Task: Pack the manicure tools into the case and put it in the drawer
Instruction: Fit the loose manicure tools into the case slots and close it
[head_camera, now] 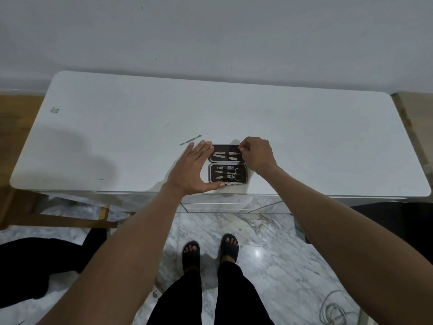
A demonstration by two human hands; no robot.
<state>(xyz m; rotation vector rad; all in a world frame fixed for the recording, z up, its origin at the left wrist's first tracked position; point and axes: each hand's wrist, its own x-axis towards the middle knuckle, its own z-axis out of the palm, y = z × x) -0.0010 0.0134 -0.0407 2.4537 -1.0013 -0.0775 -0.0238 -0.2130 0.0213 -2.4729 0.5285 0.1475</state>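
Note:
A dark manicure case (227,163) lies open flat near the front edge of the white table (140,127), with several metal tools strapped in both halves. One slim metal tool (190,140) lies loose on the table just left of and behind the case. My left hand (193,168) rests flat against the case's left side, fingers apart, thumb along the front edge. My right hand (255,154) is at the far half's right end, fingertips pinched on a thin tool (230,150) lying in that half.
A mirrored drawer front (229,204) sits under the table edge, closed. A wooden frame (54,216) stands at the left, a cable (337,310) lies on the marble floor at the right. My feet in black sandals (210,252) stand below.

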